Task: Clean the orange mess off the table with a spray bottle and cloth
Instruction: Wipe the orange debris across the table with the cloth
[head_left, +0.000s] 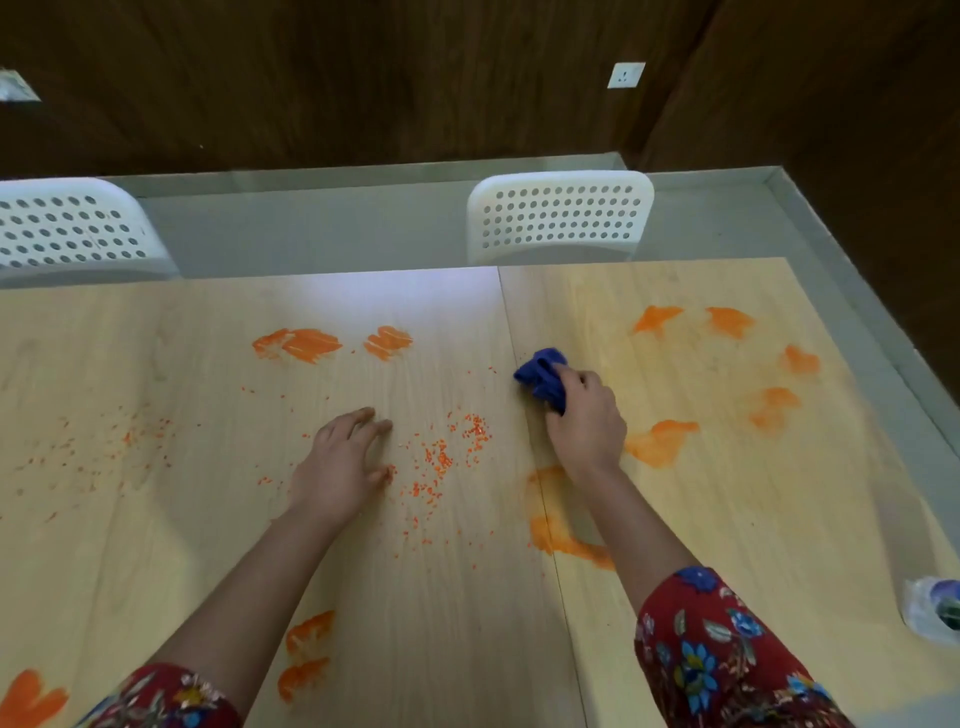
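1. Closest to me, two red floral sleeves (727, 665) come in over the near edge of the worktop (156, 353). Orange smears (306, 654) lie between them, and another sits at the near left corner.
2. At the right edge, the spray bottle (930, 613) is partly cut off by the frame, well apart from both hands.
3. A seam (563, 597) splits the worktop into two boards. A curved smear lies across it, beside the right forearm.
4. I have the left hand (340, 467) flat on the left board, fingers straight and spread, holding nothing. Orange crumbs (441, 457) are scattered just to its right, with thinner specks toward the left edge.
5. I have the right hand (587, 421) curled round the bunched blue cloth (540, 374), which touches the worktop just right of the seam.
6. Toward the far edge I see more smears on both boards. Those on the right board are paler and blurred.
7. Beyond the far edge stand two white perforated chairs (561, 218), and there is a socket (626, 75) on the dark wall.
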